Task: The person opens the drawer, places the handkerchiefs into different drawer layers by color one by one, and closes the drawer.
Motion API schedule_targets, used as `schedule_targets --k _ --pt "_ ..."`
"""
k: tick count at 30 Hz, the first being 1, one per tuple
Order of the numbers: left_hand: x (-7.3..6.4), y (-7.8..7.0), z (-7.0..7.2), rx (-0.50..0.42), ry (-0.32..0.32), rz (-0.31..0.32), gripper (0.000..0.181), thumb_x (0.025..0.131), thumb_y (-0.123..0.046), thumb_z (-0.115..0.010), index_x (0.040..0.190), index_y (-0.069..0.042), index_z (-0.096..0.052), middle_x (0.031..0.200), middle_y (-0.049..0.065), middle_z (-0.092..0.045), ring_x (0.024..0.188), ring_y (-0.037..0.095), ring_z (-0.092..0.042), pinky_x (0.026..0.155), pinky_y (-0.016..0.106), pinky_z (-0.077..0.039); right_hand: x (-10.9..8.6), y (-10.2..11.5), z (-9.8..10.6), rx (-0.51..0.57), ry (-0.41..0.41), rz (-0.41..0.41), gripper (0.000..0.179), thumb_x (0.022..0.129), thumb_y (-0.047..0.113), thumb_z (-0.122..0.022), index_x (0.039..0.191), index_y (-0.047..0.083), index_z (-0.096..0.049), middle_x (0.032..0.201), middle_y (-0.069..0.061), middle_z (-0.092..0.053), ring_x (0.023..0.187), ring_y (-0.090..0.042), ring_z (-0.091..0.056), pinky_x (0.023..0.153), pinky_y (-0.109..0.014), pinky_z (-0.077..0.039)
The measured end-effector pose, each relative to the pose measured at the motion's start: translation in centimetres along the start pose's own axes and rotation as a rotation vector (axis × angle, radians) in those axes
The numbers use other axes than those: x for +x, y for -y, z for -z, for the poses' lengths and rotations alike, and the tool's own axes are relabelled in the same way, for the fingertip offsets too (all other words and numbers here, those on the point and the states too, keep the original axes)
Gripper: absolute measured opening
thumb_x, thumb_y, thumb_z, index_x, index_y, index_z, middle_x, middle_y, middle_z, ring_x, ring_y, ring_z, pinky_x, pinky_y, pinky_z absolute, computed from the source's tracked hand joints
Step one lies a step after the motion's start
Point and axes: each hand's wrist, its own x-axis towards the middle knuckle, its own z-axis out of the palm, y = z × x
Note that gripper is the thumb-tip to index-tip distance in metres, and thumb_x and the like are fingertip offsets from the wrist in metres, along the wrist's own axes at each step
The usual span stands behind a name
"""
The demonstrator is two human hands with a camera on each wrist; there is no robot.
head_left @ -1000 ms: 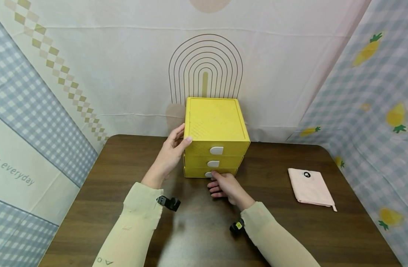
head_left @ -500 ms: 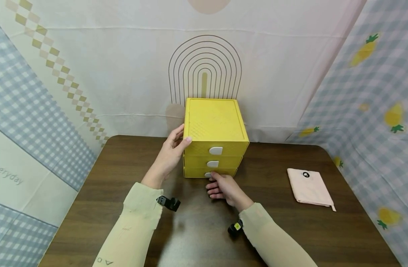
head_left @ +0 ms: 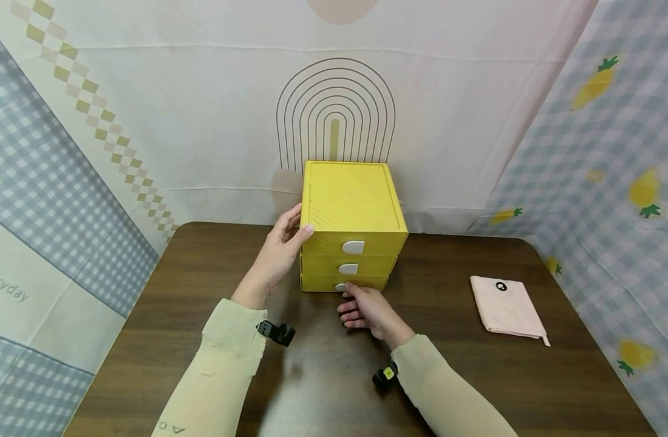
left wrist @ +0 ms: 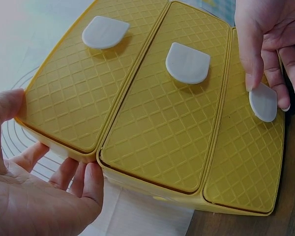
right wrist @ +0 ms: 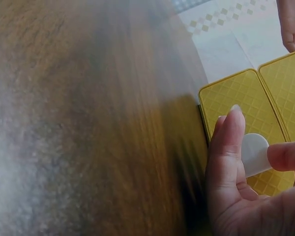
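A yellow three-drawer box (head_left: 351,197) stands on the table, all of its drawers closed. My left hand (head_left: 274,258) rests against its left side, with the thumb at the top front corner. In the left wrist view those fingers lie along the side wall, fairly straight. Low at the front, my right hand (head_left: 369,309) pinches the white handle (right wrist: 254,155) of the bottom drawer between thumb and index finger. The other right fingers extend loosely beneath it. White handles of the top drawer (left wrist: 105,32) and middle drawer (left wrist: 188,63) are untouched.
A folded pink cloth (head_left: 510,306) with a small dark emblem lies on the right of the brown wooden table (head_left: 323,388). Behind the box hangs a pale printed curtain (head_left: 203,121). A blue checked cloth (head_left: 585,182) hangs on the right.
Almost nothing differs. Both hands keep their places on the box and the bottom handle, the drawers stay closed, and the head view shifts very slightly.
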Motion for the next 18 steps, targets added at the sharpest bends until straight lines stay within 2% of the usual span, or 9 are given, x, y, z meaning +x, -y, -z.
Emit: schedule_targets --k 8,12,18 --pt "0.0 0.0 0.0 -0.004 0.005 -0.008 0.062 0.094 -0.044 -0.06 0.149 -0.032 -0.034 0.144 -0.001 -0.041 0.126 0.023 -0.042 0.105 0.043 -0.036 -1.0 -0.3 -0.1 -0.024 0.01 0.004 0.052 0.099 0.043 -0.051 0.123 -0.003 -0.054 0.091 -0.013 -0.067 0.066 -0.018 -0.065 0.062 -0.034 -0.056" --pt "0.1 0.0 0.1 -0.013 0.018 -0.025 0.06 0.096 -0.039 -0.059 0.15 -0.03 -0.033 0.145 0.0 -0.04 0.127 0.024 -0.041 0.105 0.042 -0.035 -1.7 -0.6 -0.2 -0.03 0.019 0.008 0.053 0.099 0.044 -0.051 0.123 -0.003 -0.054 0.091 -0.013 -0.067 0.066 -0.018 -0.065 0.062 -0.034 -0.056" --pt "0.2 0.0 0.2 -0.015 0.019 -0.01 0.06 0.098 -0.033 -0.057 0.152 -0.027 -0.029 0.148 0.002 -0.037 0.128 0.025 -0.04 0.105 0.042 -0.035 -2.4 -1.3 -0.3 -0.034 0.03 0.026 0.053 0.099 0.044 -0.051 0.122 -0.004 -0.053 0.089 -0.013 -0.067 0.066 -0.018 -0.064 0.061 -0.035 -0.056"
